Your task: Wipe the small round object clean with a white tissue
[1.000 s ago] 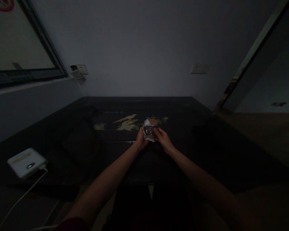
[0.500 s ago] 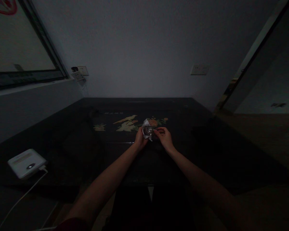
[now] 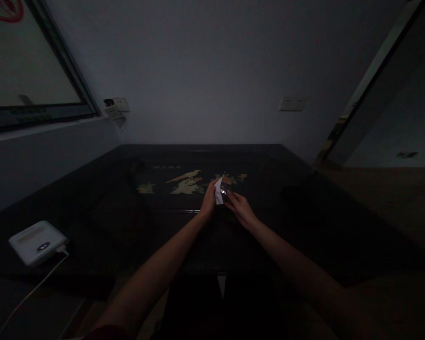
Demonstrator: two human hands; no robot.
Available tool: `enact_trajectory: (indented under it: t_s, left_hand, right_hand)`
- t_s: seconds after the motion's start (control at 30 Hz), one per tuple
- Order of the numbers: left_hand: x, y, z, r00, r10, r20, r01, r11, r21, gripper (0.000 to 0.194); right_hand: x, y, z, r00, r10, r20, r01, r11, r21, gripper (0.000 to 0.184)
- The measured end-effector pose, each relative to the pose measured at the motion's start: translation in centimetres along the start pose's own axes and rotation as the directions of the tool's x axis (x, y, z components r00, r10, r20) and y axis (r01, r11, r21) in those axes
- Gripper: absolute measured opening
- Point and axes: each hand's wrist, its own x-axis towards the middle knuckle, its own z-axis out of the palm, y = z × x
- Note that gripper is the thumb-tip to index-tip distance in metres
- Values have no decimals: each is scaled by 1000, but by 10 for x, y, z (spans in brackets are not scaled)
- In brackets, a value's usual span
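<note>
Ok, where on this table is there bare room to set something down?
The dim black table looks bare between the white corded device and left forearm; its right side is too dark to judge. Crowded: mid-table, where left hand and right hand hold a white-and-shiny wrapper.

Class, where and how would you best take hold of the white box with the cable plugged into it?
Probably by its left end, coming from the left and above, thumb on top. The white box lies flat on the dark table, and the plug of its white cable enters near the right corner, so a left-end grip keeps clear of it.
</note>
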Motion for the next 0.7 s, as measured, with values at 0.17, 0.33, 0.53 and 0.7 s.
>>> enact_trajectory:
  t_s: [0.17,0.33,0.53,0.7]
  left_hand:
    - [-3,2,1,997,48,66,-52,997,55,26]
    - [-8,9,3,995,62,73,-68,994,84,22]
    - [-8,12,3,993,94,64,-103,982,155,24]
    - [-2,7,2,998,35,-58,-32,998,51,20]
  right_hand:
    - [0,-2,1,1000,13,18,-14,999,52,41]
    - [1,-4,2,999,20,38,-23,996,83,39]
    - [0,-9,-3,992,124,2,-124,990,68,34]
    - [0,-10,-2,995,100,29,-103,986,129,32]
